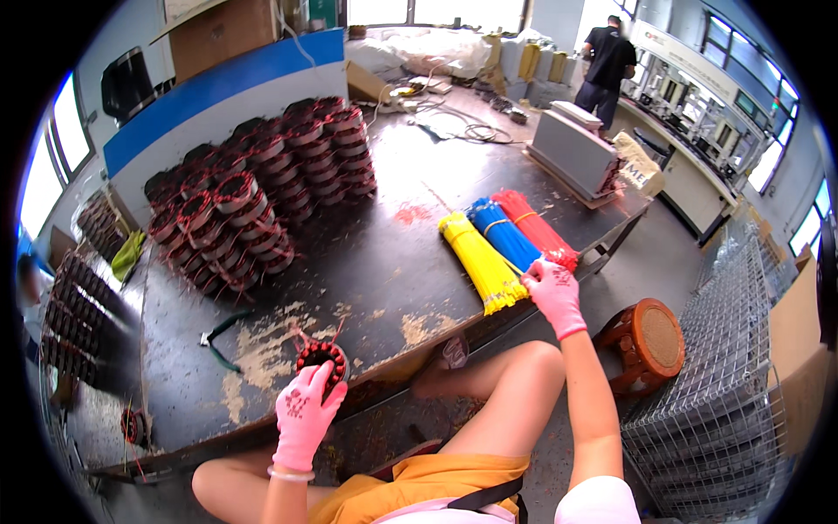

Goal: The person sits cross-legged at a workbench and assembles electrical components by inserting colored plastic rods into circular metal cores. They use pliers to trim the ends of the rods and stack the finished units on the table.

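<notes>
My left hand [305, 406], in a pink glove, grips a motor stator [316, 355] at the table's near edge. This ring has a dark body, red windings round its top and thin red leads sticking up. My right hand [554, 295], gloved alike, is at the near ends of the cut wire bundles, its fingers pinched together. Whether a wire is between them is too small to see. Side by side there lie a yellow wire bundle [480, 262], a blue wire bundle [504, 234] and a red wire bundle [534, 229].
Stacked stators [236, 192] fill the table's back left. Green-handled pliers [225, 339] lie left of my stator; another stator [133, 426] sits at the left corner. A grey box-shaped block [572, 153] stands back right. Beside the table are a wooden stool [650, 345] and wire-mesh cage [707, 384]. A person [608, 70] stands beyond.
</notes>
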Motion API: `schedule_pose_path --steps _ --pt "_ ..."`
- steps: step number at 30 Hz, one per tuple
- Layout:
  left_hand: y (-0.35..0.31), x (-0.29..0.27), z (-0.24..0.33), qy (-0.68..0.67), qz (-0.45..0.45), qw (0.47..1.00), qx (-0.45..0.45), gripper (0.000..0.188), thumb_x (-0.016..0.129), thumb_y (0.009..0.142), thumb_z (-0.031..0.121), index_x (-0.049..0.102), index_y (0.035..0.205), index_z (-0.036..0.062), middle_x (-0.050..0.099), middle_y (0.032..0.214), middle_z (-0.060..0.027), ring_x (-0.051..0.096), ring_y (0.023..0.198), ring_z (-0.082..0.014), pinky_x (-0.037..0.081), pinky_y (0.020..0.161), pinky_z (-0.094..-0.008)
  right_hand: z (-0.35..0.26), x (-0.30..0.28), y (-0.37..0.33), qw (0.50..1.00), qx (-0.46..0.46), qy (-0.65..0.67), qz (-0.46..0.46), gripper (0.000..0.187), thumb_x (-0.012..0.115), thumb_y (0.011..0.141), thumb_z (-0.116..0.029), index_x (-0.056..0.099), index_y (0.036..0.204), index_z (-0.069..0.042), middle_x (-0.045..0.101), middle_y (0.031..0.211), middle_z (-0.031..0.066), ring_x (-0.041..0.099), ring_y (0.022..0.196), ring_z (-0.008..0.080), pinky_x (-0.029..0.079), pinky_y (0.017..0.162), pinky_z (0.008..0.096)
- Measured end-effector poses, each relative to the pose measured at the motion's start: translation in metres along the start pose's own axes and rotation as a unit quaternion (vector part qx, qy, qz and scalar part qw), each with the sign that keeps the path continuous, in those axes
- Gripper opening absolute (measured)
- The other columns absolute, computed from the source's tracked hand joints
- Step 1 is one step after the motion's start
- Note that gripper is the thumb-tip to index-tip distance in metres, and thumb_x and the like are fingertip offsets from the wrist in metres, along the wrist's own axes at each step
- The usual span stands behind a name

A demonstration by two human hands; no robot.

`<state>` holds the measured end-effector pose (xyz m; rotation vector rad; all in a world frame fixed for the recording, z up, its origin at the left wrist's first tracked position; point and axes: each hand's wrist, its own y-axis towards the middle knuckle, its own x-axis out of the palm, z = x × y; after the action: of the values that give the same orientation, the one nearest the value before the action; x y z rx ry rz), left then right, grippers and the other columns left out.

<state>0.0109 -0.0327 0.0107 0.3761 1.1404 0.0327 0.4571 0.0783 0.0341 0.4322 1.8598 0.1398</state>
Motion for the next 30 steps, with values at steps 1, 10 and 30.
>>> schedule_pose_path --steps 1,10,30 --pt "-0.001 0.004 -0.005 0.007 0.005 1.000 0.015 0.037 0.076 0.086 0.030 0.069 0.119 0.0130 0.069 0.106 -0.0070 0.069 0.091 -0.0303 0.055 0.077 -0.0406 0.001 -0.001 -0.003 1.000 -0.006 0.006 0.012 0.020 0.074 0.087 -0.031 0.069 0.087 -0.011 0.072 0.087 0.0117 0.071 0.087 0.0329 0.054 0.077 0.0457" --pt "-0.001 0.002 -0.012 0.002 -0.010 1.000 0.028 0.035 0.074 0.090 0.032 0.070 0.118 0.0115 0.069 0.104 -0.0060 0.068 0.094 -0.0281 0.055 0.078 -0.0392 0.004 -0.054 -0.055 0.988 0.094 0.104 0.072 0.015 0.073 0.090 -0.023 0.069 0.087 -0.008 0.070 0.073 0.0046 0.067 0.062 0.0161 0.051 0.061 0.0324" --pt "0.011 -0.025 -0.049 -0.091 -0.099 0.990 0.050 0.030 0.071 0.091 0.020 0.070 0.119 0.0085 0.067 0.125 -0.0074 0.067 0.107 -0.0322 0.055 0.090 -0.0381 -0.082 -0.058 -0.099 0.763 0.099 0.632 -0.088 0.017 0.071 0.098 -0.022 0.072 0.103 -0.006 0.066 0.081 -0.0041 0.051 0.064 -0.0004 0.037 0.058 0.0156"
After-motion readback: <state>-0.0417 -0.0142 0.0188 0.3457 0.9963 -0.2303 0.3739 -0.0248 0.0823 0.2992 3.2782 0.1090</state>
